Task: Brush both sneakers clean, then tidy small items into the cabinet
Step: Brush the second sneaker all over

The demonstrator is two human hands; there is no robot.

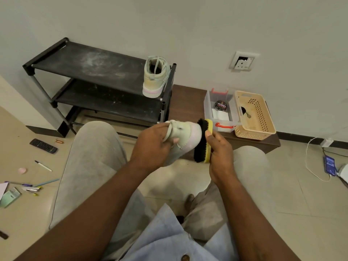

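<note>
The left hand [152, 142] holds a sneaker [186, 136] up in the air, above the knees. Its fingers curl round the top of the shoe, by the laces. The right hand [219, 147] grips a brush [204, 140], with its fingers wrapped round the yellow back. The black bristles touch the right side of the sneaker.

The other sneaker [155, 80] stands on the top shelf of a black rack [84, 61], at the right end, with its heel facing us. The rack is far off on the left, by the wall.

Right of the rack is a low brown bench [186, 102]. On it sits a clear box [207, 102] with a black tin [220, 105] inside. A tan basket [260, 110] sits just beside the box, on its right.

On the floor at the left lie a remote [43, 146], a battery [59, 141], a pen [43, 166] and more small things. On the floor at the far right lies a phone [330, 165] with a white cable.
</note>
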